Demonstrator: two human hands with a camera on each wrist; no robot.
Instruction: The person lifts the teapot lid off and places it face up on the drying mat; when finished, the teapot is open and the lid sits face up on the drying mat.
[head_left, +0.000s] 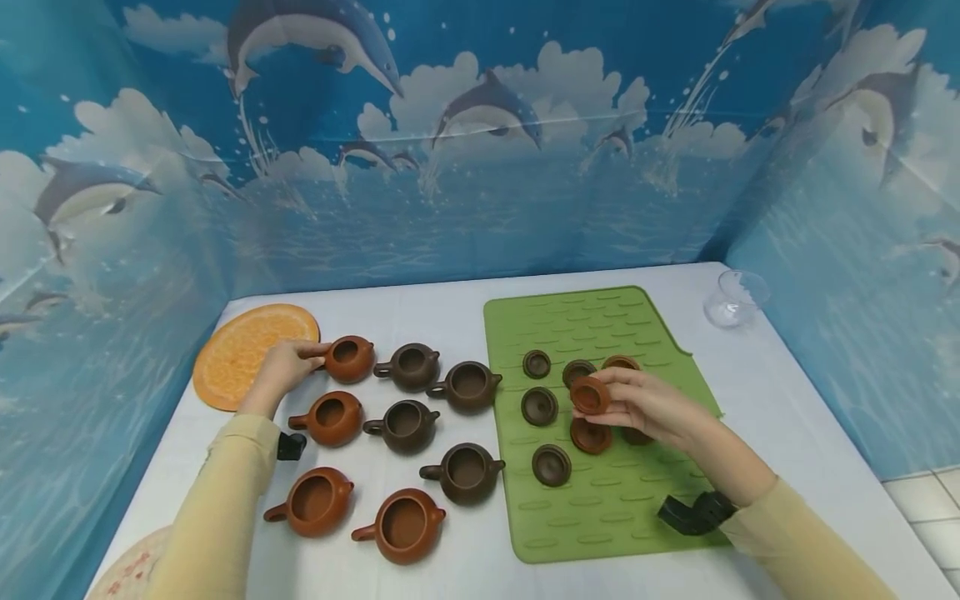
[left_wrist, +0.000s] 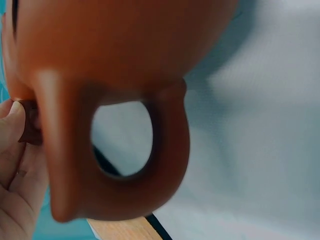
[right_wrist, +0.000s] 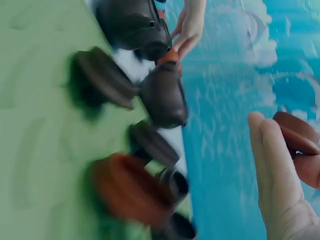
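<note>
My left hand (head_left: 282, 371) pinches the handle of a small reddish-brown clay teapot (head_left: 362, 365) without a lid, in the far row at left. In the left wrist view, a nearer teapot's looped handle (left_wrist: 172, 145) fills the middle, and the fingers (left_wrist: 9, 127) show at the left edge. Over the green mat, my right hand (head_left: 652, 406) holds a reddish-brown teapot lid (head_left: 591, 395) between thumb and fingers. Beneath it lie several lids, among them a reddish one (head_left: 590, 436) and a dark brown one (head_left: 539, 406); the hand partly hides others.
Several lidless teapots stand in rows, including a dark one (head_left: 468, 387) and a reddish one (head_left: 405, 527). The green mat (head_left: 622, 525) covers the right side. An orange round mat (head_left: 232, 358) lies at left. A clear glass vessel (head_left: 726, 310) is at the back right.
</note>
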